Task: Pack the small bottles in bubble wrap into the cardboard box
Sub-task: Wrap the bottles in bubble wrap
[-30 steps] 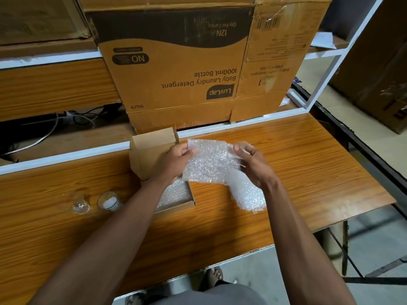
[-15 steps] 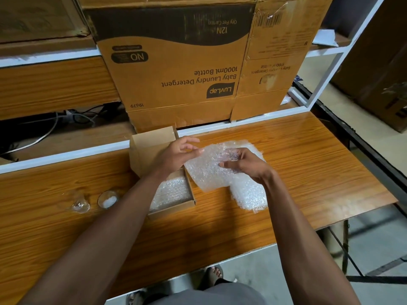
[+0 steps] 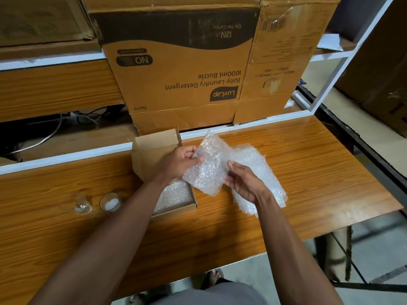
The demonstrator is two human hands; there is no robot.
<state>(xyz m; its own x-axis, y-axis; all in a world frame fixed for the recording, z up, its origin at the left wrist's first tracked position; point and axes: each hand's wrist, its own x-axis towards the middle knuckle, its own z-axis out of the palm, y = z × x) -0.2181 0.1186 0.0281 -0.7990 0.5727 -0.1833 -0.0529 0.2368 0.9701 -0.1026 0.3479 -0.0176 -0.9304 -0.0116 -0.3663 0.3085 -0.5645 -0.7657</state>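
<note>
Over the wooden table (image 3: 308, 172), my left hand (image 3: 180, 161) pinches the top edge of a bubble wrap sheet (image 3: 207, 172) between thumb and fingers, while my right hand (image 3: 244, 183) grips its lower right side, fingers curled behind it. More bubble wrap (image 3: 264, 172) lies beneath. The open cardboard box (image 3: 154, 148), lined with wrap, sits just left. Two small bottles (image 3: 97, 203) stand further left, unwrapped.
</note>
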